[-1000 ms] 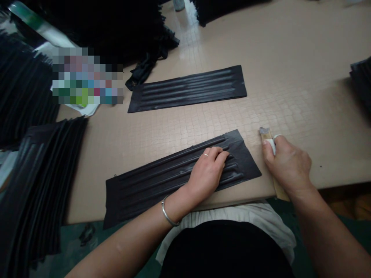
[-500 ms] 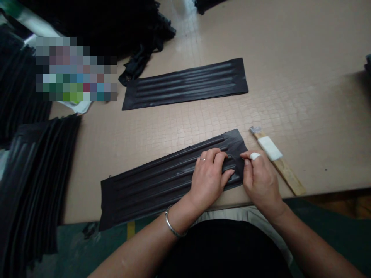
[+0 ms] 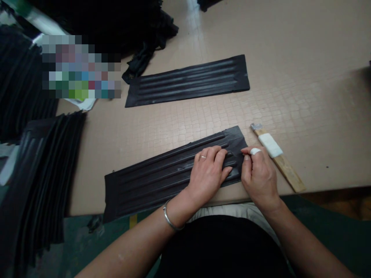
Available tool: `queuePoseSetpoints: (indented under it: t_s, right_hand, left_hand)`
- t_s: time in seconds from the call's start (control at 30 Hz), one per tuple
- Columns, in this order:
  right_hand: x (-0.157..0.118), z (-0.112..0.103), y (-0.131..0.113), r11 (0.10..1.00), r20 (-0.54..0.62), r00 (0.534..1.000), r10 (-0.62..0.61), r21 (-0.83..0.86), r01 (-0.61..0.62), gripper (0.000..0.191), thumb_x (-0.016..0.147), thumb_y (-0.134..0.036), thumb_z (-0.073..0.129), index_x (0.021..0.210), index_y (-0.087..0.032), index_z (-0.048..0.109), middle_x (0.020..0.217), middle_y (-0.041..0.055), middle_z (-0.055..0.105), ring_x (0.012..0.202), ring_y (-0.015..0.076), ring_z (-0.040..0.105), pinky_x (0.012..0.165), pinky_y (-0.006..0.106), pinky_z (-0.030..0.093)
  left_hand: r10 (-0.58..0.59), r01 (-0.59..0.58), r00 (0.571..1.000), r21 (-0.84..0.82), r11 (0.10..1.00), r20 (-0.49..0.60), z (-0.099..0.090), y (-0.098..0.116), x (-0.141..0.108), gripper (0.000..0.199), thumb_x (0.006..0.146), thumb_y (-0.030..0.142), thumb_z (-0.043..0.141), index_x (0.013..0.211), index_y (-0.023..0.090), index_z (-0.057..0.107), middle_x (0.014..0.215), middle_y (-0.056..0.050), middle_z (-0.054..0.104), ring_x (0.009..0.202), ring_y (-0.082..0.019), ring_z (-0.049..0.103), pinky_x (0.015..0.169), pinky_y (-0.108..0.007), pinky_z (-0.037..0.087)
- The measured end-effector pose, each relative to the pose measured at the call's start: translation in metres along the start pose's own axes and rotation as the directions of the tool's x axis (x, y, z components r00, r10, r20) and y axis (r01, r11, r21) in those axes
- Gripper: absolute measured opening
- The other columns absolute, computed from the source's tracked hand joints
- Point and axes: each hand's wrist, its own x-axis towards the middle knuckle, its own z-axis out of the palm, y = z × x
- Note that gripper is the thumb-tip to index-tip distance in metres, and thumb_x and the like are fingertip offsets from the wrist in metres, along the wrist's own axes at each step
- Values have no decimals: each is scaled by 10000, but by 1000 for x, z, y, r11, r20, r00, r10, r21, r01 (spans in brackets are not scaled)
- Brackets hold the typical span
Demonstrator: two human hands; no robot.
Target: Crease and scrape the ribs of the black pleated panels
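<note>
A black ribbed panel (image 3: 145,177) lies slanted at the table's front edge. My left hand (image 3: 207,170) rests on its right part, palm down, fingers spread a little, with a ring and a bracelet. At the panel's right end is my right hand (image 3: 257,173), white tape around one finger. Its thumb and index finger are pinched together at the panel's edge; whatever is between them is too small to make out. Just right of that hand lies a wooden-handled tool (image 3: 288,173) with a white wrap and a metal tip.
Another ribbed panel (image 3: 188,81) lies farther back on the beige table (image 3: 304,77). Stacked black panels (image 3: 37,173) hang over the left edge. A dark heap (image 3: 116,23) and a pixelated patch are at the upper left.
The view has shifted slightly, so the panels and stacks appear a little higher and farther right. Both hands keep nearly the same places at the front panel.
</note>
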Motion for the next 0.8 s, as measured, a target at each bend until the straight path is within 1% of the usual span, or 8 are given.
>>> queuePoseSetpoints:
  t_s: [0.1, 0.2, 0.27, 0.33, 0.43, 0.5, 0.63, 0.8]
  right_hand:
    - [1, 0, 0, 1000, -13, 1000, -19, 9, 19, 185, 980, -128, 390, 1077, -219, 519, 1027, 113, 615, 1001, 260, 615, 909, 430, 515]
    - [3, -4, 3, 1000, -9, 1000, -18, 8, 18, 170, 983, -137, 402, 1070, -216, 524, 1014, 105, 607, 989, 256, 608, 898, 426, 513]
    - [4, -11, 6, 999, 42, 998, -42, 28, 41, 157, 980, -137, 415, 1041, -216, 537, 1010, 99, 597, 982, 248, 602, 895, 426, 509]
    - [4, -21, 11, 991, 127, 986, -105, 98, 92, 150, 979, -138, 440, 1014, -217, 562, 1055, 101, 594, 1025, 244, 601, 918, 431, 504]
    - [0, -32, 13, 962, 283, 933, -224, 220, 164, 146, 993, -158, 499, 1059, -222, 613, 1159, 103, 589, 1117, 239, 591, 955, 431, 490]
    - [-3, -33, 12, 954, 375, 882, -287, 195, 228, 124, 1004, -199, 545, 1088, -231, 631, 1173, 95, 598, 1115, 247, 578, 934, 440, 471]
    - [-4, -27, 8, 939, 480, 825, -297, -9, 343, 78, 1009, -287, 604, 1051, -232, 641, 1136, 79, 639, 1033, 264, 558, 826, 433, 403]
    - [3, -35, 19, 952, 503, 828, -248, -32, 305, 102, 1004, -335, 639, 1036, -239, 630, 1073, 52, 645, 988, 247, 569, 843, 417, 421]
  left_hand:
    - [4, -6, 1000, 67, 998, 30, 5, 9, 17, 385, 969, 466, 658, 1194, 176, 542, 1225, -121, 618, 1140, -316, 556, 911, -459, 477]
    - [10, -13, 1000, 80, 997, 29, 8, 15, 28, 349, 980, 465, 637, 1153, 172, 559, 1166, -115, 626, 1114, -318, 569, 892, -454, 498]
    - [26, -26, 1000, 7, 1000, 9, 6, 12, 20, 329, 985, 386, 648, 1216, 169, 560, 1237, -121, 628, 1166, -306, 577, 941, -444, 517]
    - [81, -83, 996, -95, 992, -21, 4, 4, -2, 350, 994, 320, 639, 1297, 171, 549, 1366, -129, 611, 1277, -281, 563, 1055, -439, 505]
    - [177, -182, 983, -134, 974, -50, 2, -10, -39, 406, 1039, 299, 560, 1424, 183, 504, 1536, -131, 536, 1456, -250, 469, 1222, -486, 392]
    - [201, -206, 978, -94, 974, -54, 4, -16, -56, 425, 1060, 286, 513, 1474, 196, 485, 1584, -122, 497, 1508, -247, 418, 1256, -524, 344]
    - [212, -215, 976, -66, 974, -59, 9, -18, -61, 399, 1068, 280, 499, 1461, 219, 531, 1605, -90, 476, 1531, -243, 385, 1263, -521, 337]
    - [206, -210, 976, -72, 975, -64, 10, -17, -57, 407, 1069, 295, 504, 1469, 230, 533, 1608, -79, 471, 1535, -238, 378, 1255, -511, 347]
